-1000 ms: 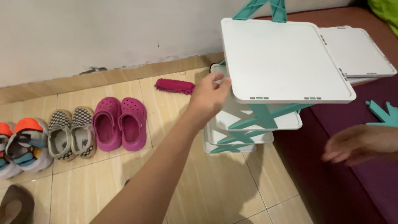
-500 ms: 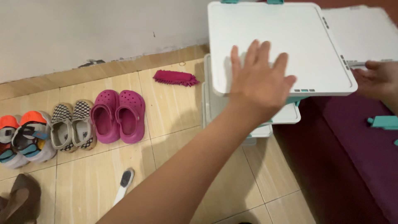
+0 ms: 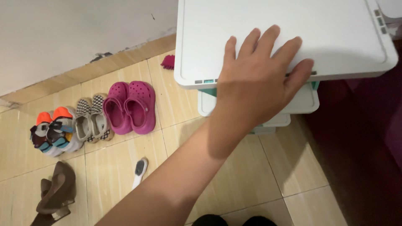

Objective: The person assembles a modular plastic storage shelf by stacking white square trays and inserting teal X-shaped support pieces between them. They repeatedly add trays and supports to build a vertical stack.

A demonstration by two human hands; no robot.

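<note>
Looking down from the head camera: the person's left hand (image 3: 257,79) lies flat, palm down, fingers (image 3: 251,42) spread, on the top shelf (image 3: 234,25) of a white plastic rack. Hand is released, not clenched, grasping nothing; it only presses on the panel near the front edge, with the little finger reaching over that edge. The forearm runs from the bottom left of the frame up to the shelf.

Right hand: not in view.

Rack stands on the tiled floor (image 3: 251,180) against the wall (image 3: 63,33). Lower shelves (image 3: 305,102) show stepped beneath the top one, with teal supports between them.

Along the wall edge of the floor, left of the rack: pink clogs (image 3: 130,108) nearest the rack, then checkered slip-ons (image 3: 92,122) just beside them, then orange and grey sneakers (image 3: 52,133). A brown heeled shoe (image 3: 56,192) lies near the bottom left corner, apart from the row. A small white handheld device (image 3: 139,171) lies on a tile beside the forearm. A magenta duster head (image 3: 168,61) shows partly behind the shelf's left edge. Dark maroon surface (image 3: 360,146) to the right of the rack.
</note>
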